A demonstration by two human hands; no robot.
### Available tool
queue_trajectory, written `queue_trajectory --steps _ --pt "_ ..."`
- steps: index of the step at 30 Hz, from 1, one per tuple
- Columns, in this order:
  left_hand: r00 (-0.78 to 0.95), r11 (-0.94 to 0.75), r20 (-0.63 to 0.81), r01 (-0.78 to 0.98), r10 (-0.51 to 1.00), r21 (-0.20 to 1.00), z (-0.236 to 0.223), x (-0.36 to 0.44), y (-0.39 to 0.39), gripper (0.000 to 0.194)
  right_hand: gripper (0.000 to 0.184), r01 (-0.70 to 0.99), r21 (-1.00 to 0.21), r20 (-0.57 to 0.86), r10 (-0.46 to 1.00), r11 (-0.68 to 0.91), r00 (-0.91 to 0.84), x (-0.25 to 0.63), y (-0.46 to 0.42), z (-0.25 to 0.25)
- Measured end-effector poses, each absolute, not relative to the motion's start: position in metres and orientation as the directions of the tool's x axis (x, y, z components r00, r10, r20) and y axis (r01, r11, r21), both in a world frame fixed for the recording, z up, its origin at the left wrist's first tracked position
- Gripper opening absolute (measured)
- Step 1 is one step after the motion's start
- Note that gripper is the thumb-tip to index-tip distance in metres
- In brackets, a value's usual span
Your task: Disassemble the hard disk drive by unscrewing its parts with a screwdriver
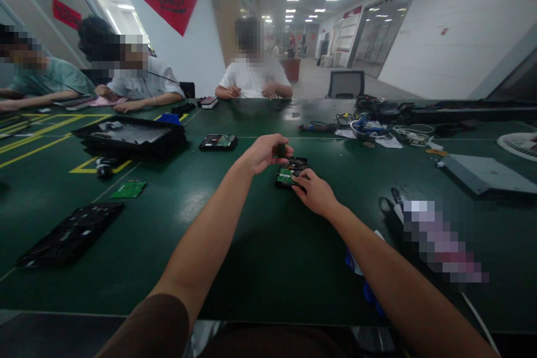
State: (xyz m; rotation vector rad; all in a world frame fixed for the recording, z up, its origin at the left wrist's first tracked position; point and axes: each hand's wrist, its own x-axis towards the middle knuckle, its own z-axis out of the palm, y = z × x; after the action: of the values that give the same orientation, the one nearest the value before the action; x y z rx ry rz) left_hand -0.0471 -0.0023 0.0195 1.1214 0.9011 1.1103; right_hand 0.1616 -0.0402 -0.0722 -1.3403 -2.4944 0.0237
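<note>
A black hard drive (282,183) with a green circuit board on its face lies on the green table in front of me. My right hand (312,191) rests on its near right side, the fingers closed at the board's edge; whether something small is pinched there I cannot tell. Just above the drive's far left corner, my left hand (266,155) is closed on a small dark block-like piece (281,150). A second hard drive (218,142) with a green board lies farther back to the left.
To the left are a loose green circuit board (128,189), a flat black casing (71,235) and a stack of black trays (130,137). Cables (369,126) and a grey metal panel (490,172) lie to the right. Several people sit across the table.
</note>
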Motion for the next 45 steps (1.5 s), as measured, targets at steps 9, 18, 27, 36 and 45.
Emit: queue_trajectory --steps 9,18,27,36,45 --pt "0.098 -0.077 0.082 -0.059 0.992 0.995 0.0202 -0.0482 -0.0004 0.017 0.043 0.819 -0.156 0.241 0.826 0.552 -0.510 0.1618 -0.0402 -0.0712" --pt "0.187 0.065 -0.022 -0.223 0.982 0.973 0.0173 -0.0480 0.0023 0.017 0.043 0.816 -0.158 0.252 0.822 0.556 -0.511 0.1620 -0.0400 -0.0733" --pt "0.181 0.001 0.025 -0.144 0.983 0.990 0.0187 -0.0474 0.0000 0.017 0.043 0.812 -0.161 0.245 0.820 0.561 -0.518 0.1625 -0.0395 -0.0718" --pt "0.096 -0.102 0.110 -0.081 0.989 0.991 0.0193 -0.0462 -0.0006 0.018 0.043 0.811 -0.160 0.255 0.818 0.562 -0.516 0.1623 -0.0400 -0.0722" --pt "0.133 -0.061 0.072 -0.083 0.988 0.995 0.0206 -0.0453 -0.0045 0.019 0.043 0.816 -0.161 0.252 0.822 0.555 -0.510 0.1614 -0.0392 -0.0728"
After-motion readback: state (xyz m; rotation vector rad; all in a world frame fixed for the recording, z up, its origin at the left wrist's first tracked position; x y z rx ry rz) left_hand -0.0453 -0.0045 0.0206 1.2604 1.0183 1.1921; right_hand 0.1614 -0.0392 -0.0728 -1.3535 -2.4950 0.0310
